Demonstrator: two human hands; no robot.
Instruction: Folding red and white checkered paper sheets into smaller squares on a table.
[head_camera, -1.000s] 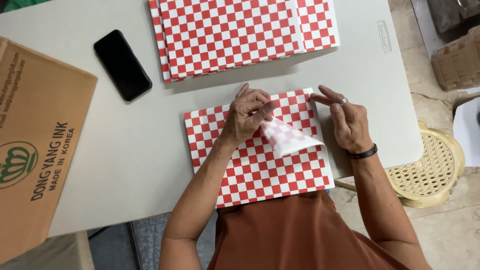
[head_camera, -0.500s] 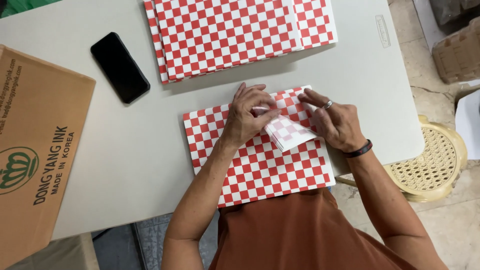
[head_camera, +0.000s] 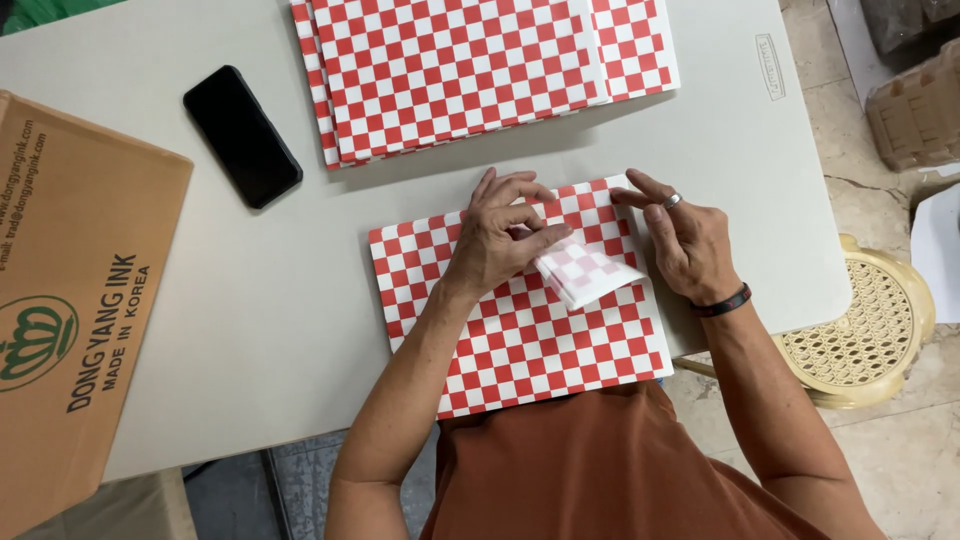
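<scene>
A black phone (head_camera: 242, 136) lies on the far left of the worktop (head_camera: 250, 300), a cardboard box (head_camera: 70, 310) beyond it at the left edge, and a stack of checked sheets (head_camera: 480, 70) sits far centre, apart from the work. A wicker stool (head_camera: 865, 335) stands off the right edge. Bare room lies left of the near checked sheet (head_camera: 530, 340), which overhangs the near edge. Its corner flap (head_camera: 585, 272) is folded over, showing its pale underside. The left hand (head_camera: 500, 240) presses the fold with curled fingers; the right hand (head_camera: 685, 235) rests flat and spread on the sheet's right edge.

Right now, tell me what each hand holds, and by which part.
Nothing is lifted. The left hand presses the folded-over corner of the checkered sheet; the right hand rests on its upper right edge.
</scene>
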